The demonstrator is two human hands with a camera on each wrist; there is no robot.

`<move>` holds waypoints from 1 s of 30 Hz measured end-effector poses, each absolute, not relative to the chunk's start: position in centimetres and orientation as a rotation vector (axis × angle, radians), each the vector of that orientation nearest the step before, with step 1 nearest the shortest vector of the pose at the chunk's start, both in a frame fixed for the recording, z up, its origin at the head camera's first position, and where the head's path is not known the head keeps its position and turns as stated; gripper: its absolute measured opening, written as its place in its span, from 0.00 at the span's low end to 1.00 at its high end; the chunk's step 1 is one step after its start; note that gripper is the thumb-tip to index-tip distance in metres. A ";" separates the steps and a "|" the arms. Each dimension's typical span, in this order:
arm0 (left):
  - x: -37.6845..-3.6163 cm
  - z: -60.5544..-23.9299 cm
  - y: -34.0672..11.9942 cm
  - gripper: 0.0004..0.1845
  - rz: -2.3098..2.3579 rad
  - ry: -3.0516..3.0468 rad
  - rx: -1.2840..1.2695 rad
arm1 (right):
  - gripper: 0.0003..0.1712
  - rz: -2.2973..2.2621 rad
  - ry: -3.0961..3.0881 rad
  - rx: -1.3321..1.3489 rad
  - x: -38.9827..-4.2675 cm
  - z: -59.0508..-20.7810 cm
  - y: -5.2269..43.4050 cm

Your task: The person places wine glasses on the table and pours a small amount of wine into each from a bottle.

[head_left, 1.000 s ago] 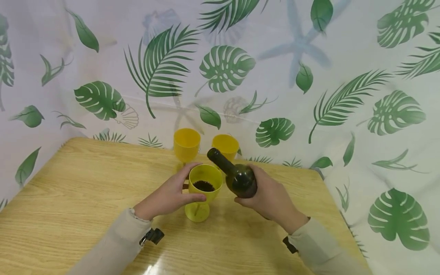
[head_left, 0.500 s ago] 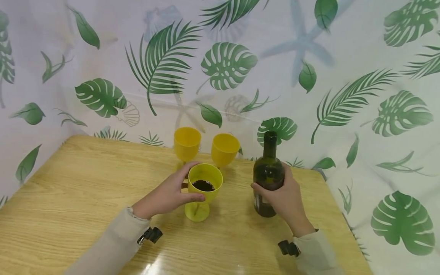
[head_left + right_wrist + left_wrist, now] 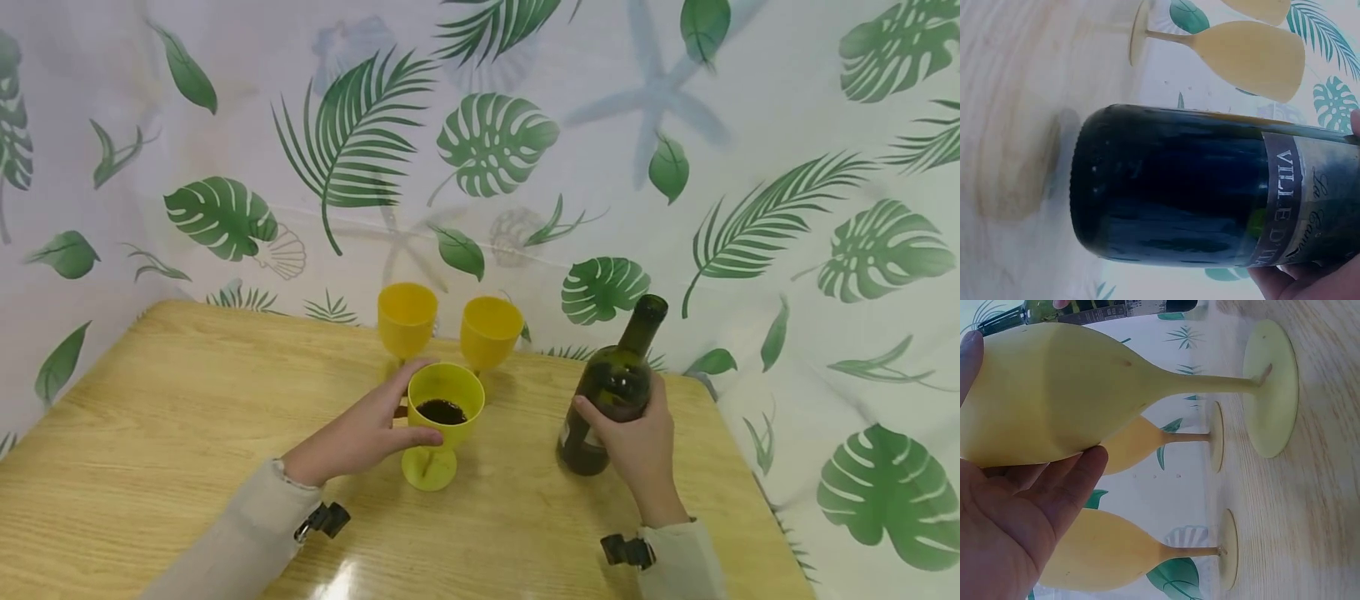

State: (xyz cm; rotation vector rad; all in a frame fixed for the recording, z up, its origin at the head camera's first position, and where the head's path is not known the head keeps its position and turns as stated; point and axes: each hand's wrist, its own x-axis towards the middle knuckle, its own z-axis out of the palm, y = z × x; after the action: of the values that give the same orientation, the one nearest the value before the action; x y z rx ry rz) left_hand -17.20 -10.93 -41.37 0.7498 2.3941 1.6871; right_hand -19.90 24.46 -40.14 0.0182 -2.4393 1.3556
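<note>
My left hand [image 3: 356,442] grips the bowl of a yellow wine goblet [image 3: 459,432], thumb on the near side. The goblet is upright, with dark liquid [image 3: 441,412] inside, and its round foot [image 3: 1272,387] shows whole in the left wrist view. Off to the right, my right hand [image 3: 639,454] holds a dark green wine bottle [image 3: 618,383] around its body. The bottle leans, neck to the right and base to the left. In the right wrist view its base [image 3: 1094,181] is close over the table, and part of its label [image 3: 1285,200] shows.
Behind the held goblet stand two more yellow goblets, a left one [image 3: 406,325] and a right one [image 3: 491,333], near the back edge of the wooden table [image 3: 225,400]. A white leaf-patterned sheet [image 3: 517,242] hangs behind the table.
The bottle has gone from tipped beside the goblet's rim to upright farther right, then leaned rightward. The goblet stays in my left hand, almost unmoved.
</note>
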 end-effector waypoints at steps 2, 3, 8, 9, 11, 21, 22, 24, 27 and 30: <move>-17.2 -41.4 -10.9 0.43 1.681 2.402 0.751 | 0.51 1.367 -2.417 0.010 -19.8 -40.4 24.5; -17.2 -41.4 -10.9 0.43 1.679 2.405 0.754 | 0.50 1.374 -2.407 0.011 -19.7 -40.5 24.5; -17.3 -41.4 -10.9 0.44 1.684 2.403 0.764 | 0.49 1.375 -2.384 0.025 -19.6 -40.8 24.7; -17.3 -41.4 -10.9 0.43 1.686 2.402 0.761 | 0.48 1.375 -2.381 0.030 -19.6 -40.8 24.8; -17.3 -41.3 -11.0 0.43 1.691 2.402 0.753 | 0.49 1.378 -2.371 0.031 -19.8 -40.8 24.8; -17.7 -41.1 -11.3 0.44 1.669 2.427 0.765 | 0.49 1.388 -2.349 -0.020 -20.5 -41.1 25.1; -17.8 -41.1 -11.3 0.44 1.667 2.425 0.762 | 0.49 1.392 -2.348 -0.023 -20.5 -41.1 25.2; -17.9 -41.1 -11.4 0.44 1.664 2.422 0.758 | 0.49 1.397 -2.343 -0.036 -20.6 -41.1 25.2; -18.1 -41.0 -11.5 0.44 1.657 2.419 0.759 | 0.48 1.405 -2.337 -0.059 -20.6 -41.0 25.2; -18.2 -40.9 -11.5 0.44 1.657 2.416 0.764 | 0.48 1.417 -2.332 -0.072 -20.5 -40.8 25.1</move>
State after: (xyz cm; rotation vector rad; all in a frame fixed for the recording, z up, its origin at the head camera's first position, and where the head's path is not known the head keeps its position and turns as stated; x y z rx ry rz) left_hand -18.23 -11.51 -40.88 0.7645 2.4162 1.6571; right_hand -20.52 25.15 -40.77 -0.0720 -2.3325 1.4175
